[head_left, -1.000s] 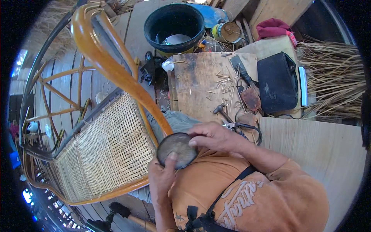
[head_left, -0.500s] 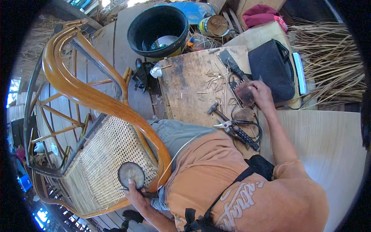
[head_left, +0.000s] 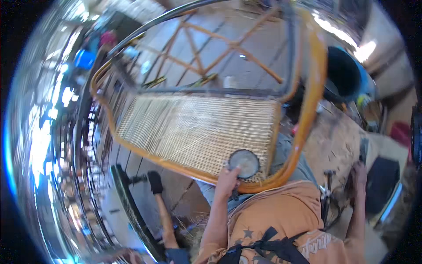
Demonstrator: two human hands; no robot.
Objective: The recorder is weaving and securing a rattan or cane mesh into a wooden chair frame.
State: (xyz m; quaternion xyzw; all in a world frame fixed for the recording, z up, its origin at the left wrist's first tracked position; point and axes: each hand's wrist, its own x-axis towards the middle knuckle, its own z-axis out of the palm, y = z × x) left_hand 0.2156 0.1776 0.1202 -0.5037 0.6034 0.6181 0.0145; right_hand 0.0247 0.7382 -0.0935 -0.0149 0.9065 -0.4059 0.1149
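Observation:
My left hand is closed on a round greyish disc with a dark rim, thumb on its face. The disc is held over the near right corner of a woven cane panel. That panel sits in a chair frame of bent, varnished rattan, which leans across my lap. Off to the right, my right hand is down at the wooden board, its fingers curled together. Blur hides what they grip. A hammer and a pair of pruning shears lie near it.
A dark bucket stands at the far right. Right of my hand is a black case. Another person's bare leg and a dark curved rail are at lower left. Thin crossed rods span the frame's far side.
The view has swung left, bringing the whole cane panel to the middle. My left hand still holds the disc over the panel. My right hand remains by the board's tools.

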